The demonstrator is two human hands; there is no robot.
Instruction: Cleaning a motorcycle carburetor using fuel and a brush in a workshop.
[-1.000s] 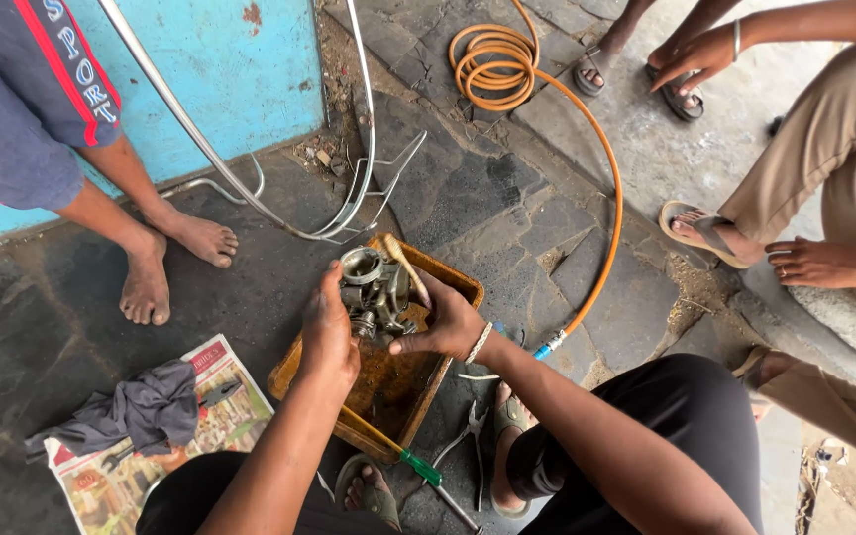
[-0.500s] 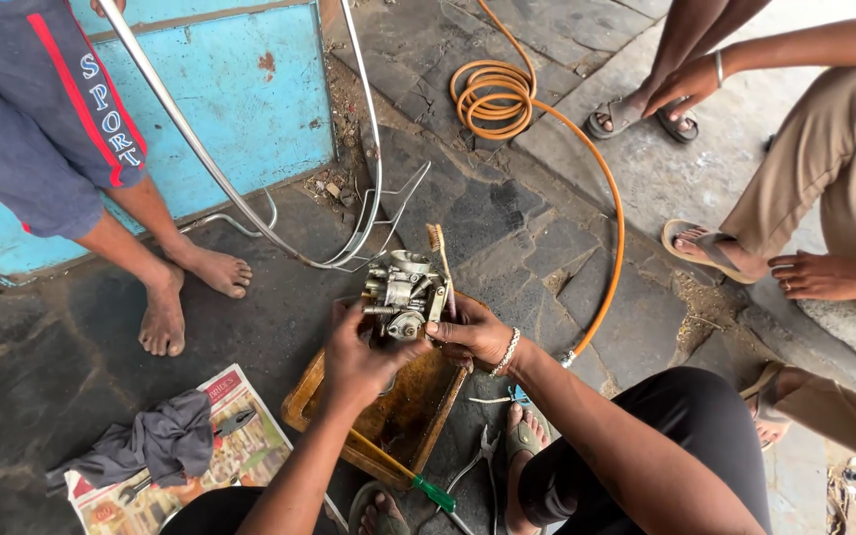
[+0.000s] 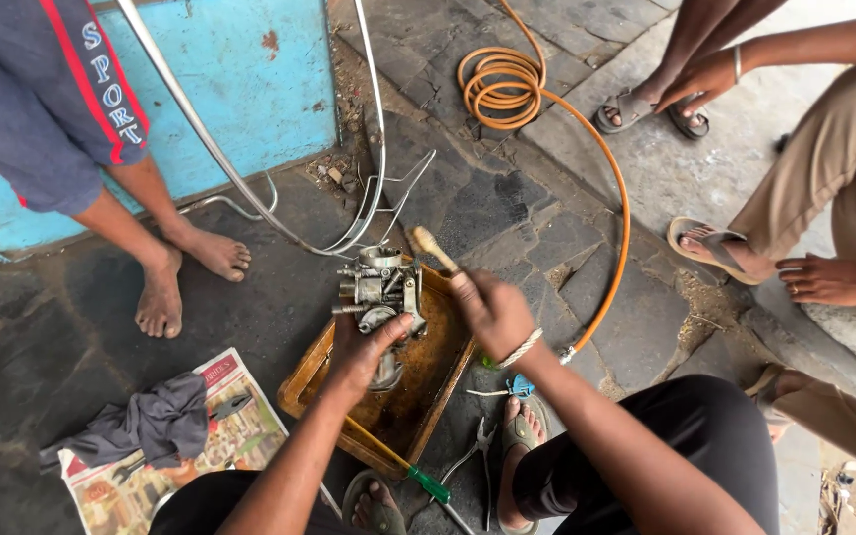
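Now that you have lifted the carburetor (image 3: 380, 297) up out of the rusty tray (image 3: 444, 369), your left hand (image 3: 359, 349) grips it from below, fingers closed, while your right hand (image 3: 490, 312), fisted around a brush (image 3: 431, 247), works beside it for cleaning.

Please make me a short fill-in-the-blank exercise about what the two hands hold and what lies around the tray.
1. The left hand holds a grey metal engine part above a rusty ____.
2. The right hand grips a brush by its ____ handle.
3. The coiled hose on the stone floor is ____ in colour.
4. A grey rag lies on a ____.

Missing words: tray; wooden; orange; newspaper
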